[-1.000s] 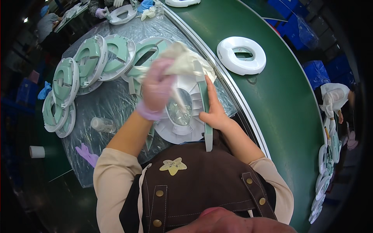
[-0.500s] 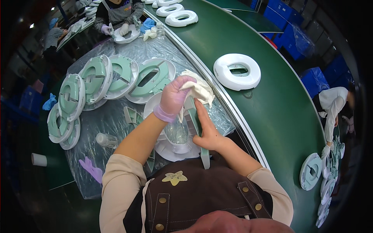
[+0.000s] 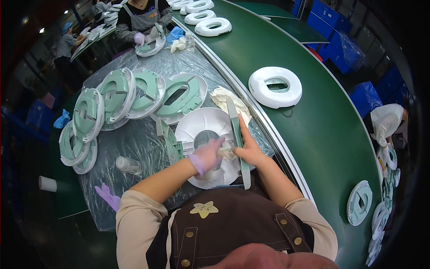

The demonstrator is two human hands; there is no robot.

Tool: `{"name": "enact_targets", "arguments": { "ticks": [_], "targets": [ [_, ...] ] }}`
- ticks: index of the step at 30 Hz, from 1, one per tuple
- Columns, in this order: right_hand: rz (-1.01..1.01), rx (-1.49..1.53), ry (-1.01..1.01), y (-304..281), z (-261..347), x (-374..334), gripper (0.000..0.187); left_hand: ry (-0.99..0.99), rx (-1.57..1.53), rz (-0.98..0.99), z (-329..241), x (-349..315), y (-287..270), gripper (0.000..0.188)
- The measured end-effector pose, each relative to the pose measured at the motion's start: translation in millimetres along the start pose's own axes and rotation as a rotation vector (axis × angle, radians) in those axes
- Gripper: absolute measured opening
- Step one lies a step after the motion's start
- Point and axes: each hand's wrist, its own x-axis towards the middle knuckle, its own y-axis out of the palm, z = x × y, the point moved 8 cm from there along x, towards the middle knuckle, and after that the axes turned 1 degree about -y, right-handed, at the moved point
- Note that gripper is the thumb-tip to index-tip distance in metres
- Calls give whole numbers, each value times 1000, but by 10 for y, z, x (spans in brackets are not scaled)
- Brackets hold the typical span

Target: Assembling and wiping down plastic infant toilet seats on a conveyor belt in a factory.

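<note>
In my bare right hand [image 3: 251,151] is a long pale-green plastic part [image 3: 241,152], stood on edge, thumb on its near side and fingers behind. My left hand [image 3: 208,157], in a thin purple glove, is smeared by motion beside the part's inner side. A small piece of white cloth [image 3: 227,154] shows at its fingertips. Below both hands lies a round white plastic shell [image 3: 188,130] with a central opening. A larger crumpled white cloth [image 3: 222,96] lies behind the green part. Left of the shell, a second green part [image 3: 170,142] rests on the plastic-covered table.
Several white rings with green inserts [image 3: 117,92] lean together at the table's left and back. A clear bottle [image 3: 127,165] and purple glove [image 3: 107,196] lie nearer. The green conveyor [image 3: 309,148] carries a white ring [image 3: 275,87]. A co-worker [image 3: 141,22] handles a ring across the table.
My left hand has come down and toward me from the large cloth, which stays on the table. The green part, in my right hand, now stands more upright, uncovering the white shell.
</note>
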Motion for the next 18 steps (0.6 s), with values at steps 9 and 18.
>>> {"name": "enact_targets", "arguments": {
  "ticks": [9,18],
  "targets": [
    [220,-121,-413,235,1116,-258,46,-12,482,689,198,-5,348,66],
    [1341,728,-731,756,2220,-1387,30,-35,492,664,220,3,394,66]
  ]
}}
